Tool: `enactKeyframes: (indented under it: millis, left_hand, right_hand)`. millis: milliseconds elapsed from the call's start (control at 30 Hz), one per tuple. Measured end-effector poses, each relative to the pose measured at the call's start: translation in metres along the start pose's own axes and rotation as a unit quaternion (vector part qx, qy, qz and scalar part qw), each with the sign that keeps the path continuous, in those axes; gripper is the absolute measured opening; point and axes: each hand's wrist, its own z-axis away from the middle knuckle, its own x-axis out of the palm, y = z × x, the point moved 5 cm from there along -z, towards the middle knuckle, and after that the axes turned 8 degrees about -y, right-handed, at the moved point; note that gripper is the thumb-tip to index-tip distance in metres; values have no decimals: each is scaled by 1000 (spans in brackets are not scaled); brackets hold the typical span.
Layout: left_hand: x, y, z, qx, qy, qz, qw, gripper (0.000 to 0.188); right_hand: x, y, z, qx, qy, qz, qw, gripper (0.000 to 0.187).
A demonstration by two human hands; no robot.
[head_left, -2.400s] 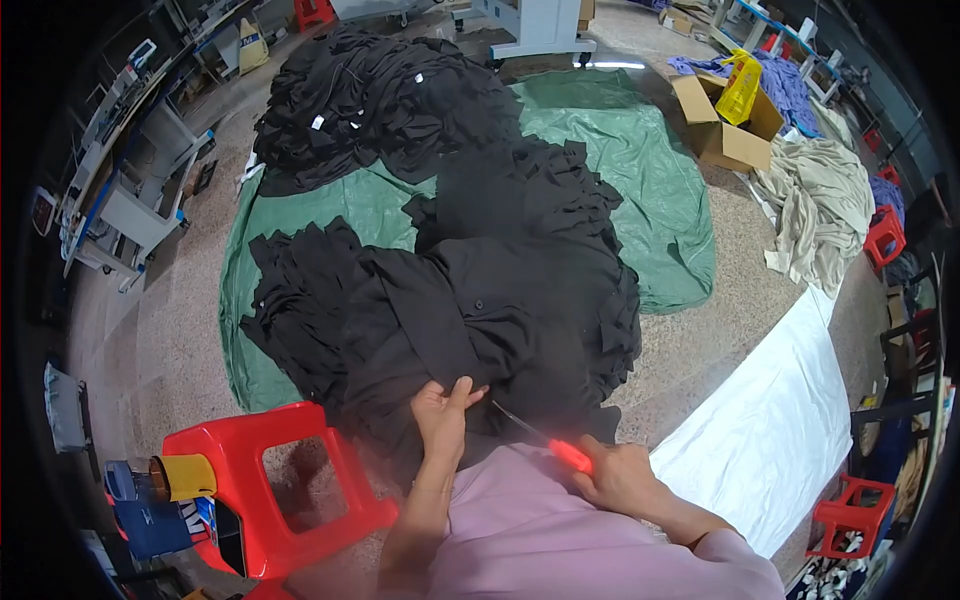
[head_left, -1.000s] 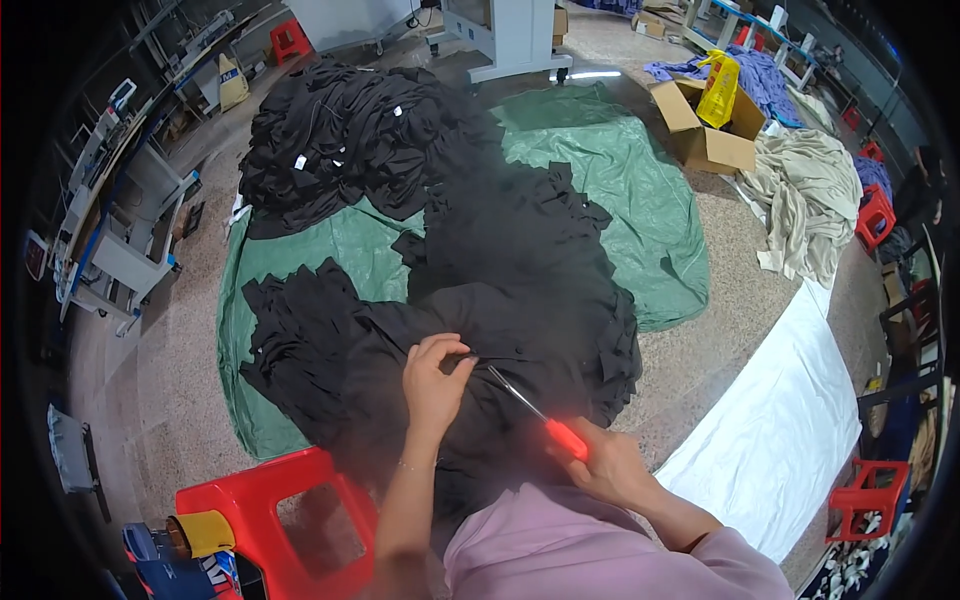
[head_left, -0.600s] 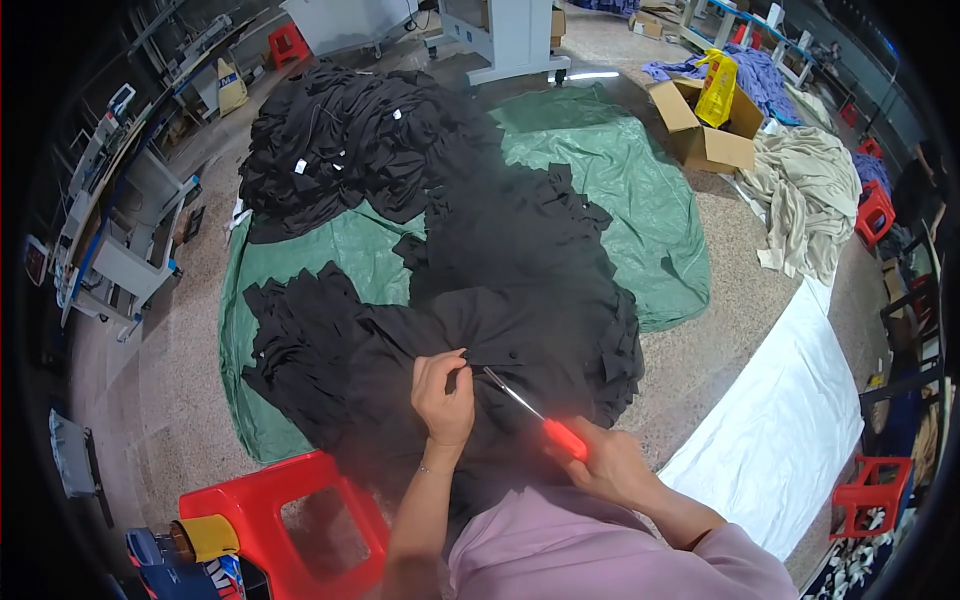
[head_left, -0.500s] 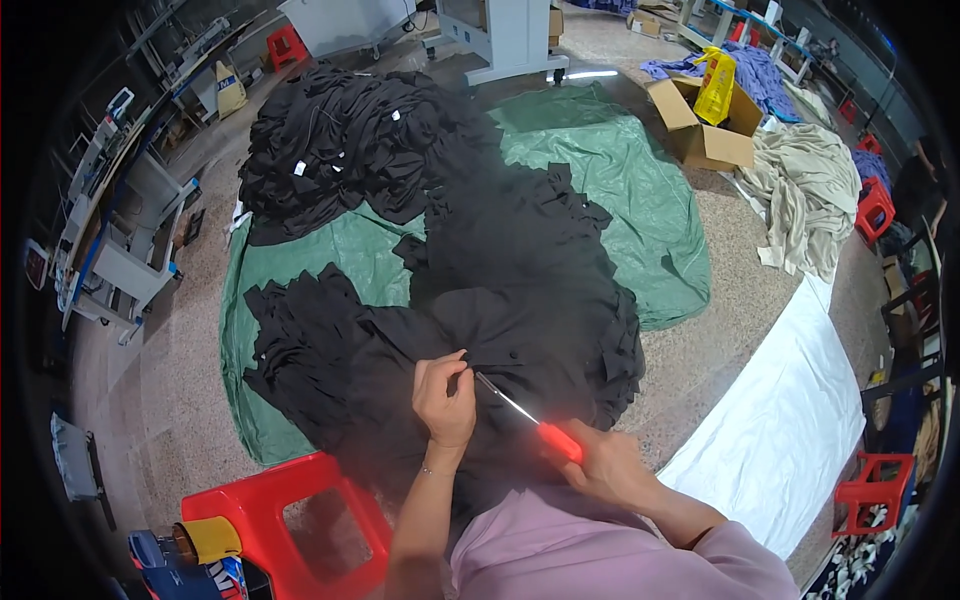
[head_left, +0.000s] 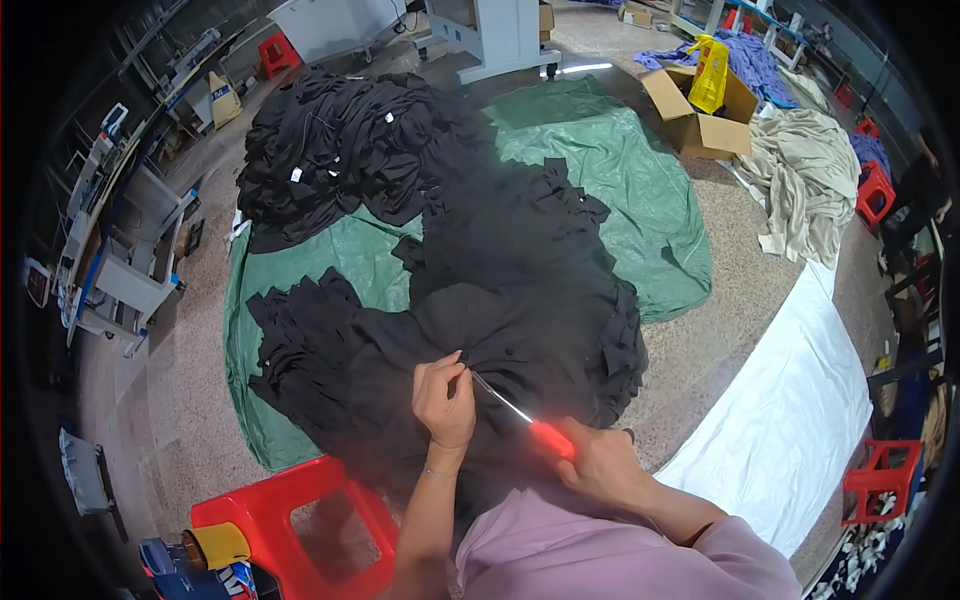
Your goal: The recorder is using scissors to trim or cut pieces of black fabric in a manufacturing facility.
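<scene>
A black garment [head_left: 465, 315] is spread over my lap and the dark cloth in front of me, with a small dark button-like dot on it. My left hand [head_left: 444, 405] pinches a bit of its fabric between thumb and fingertips. In my right hand [head_left: 606, 464] is a screwdriver-like tool with a red handle [head_left: 552, 440] and a thin metal shaft. The shaft slants up and left, its tip right beside my left fingertips. Whether the tip touches the fabric I cannot tell. A hazy blur covers part of the picture around the tool's handle.
Black garments [head_left: 350, 140] are heaped on a green sheet [head_left: 650, 210]. A red stool [head_left: 250, 510] stands at my near left. White sheeting [head_left: 790, 400] lies at right, below beige cloth [head_left: 810, 170] and an open cardboard box [head_left: 720, 140]. Sewing-type workstations [head_left: 130, 270] line the left.
The whole view has shifted slightly. My left hand keeps its pinch on the garment, and the tool stays beside it with hardly any movement. A person shows more at the far right edge.
</scene>
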Motion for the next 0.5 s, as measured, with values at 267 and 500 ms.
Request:
enactKeyframes:
  millis: [267,500]
  left_hand:
    - [19,32,-32,51,-179,-160,969,42]
    - [45,18,-30,51,-210,-48,975,20]
  right_hand:
    - [-9,35,14,58,92,-70,992,30]
    - [-12,39,21,77,85,-57,992,30]
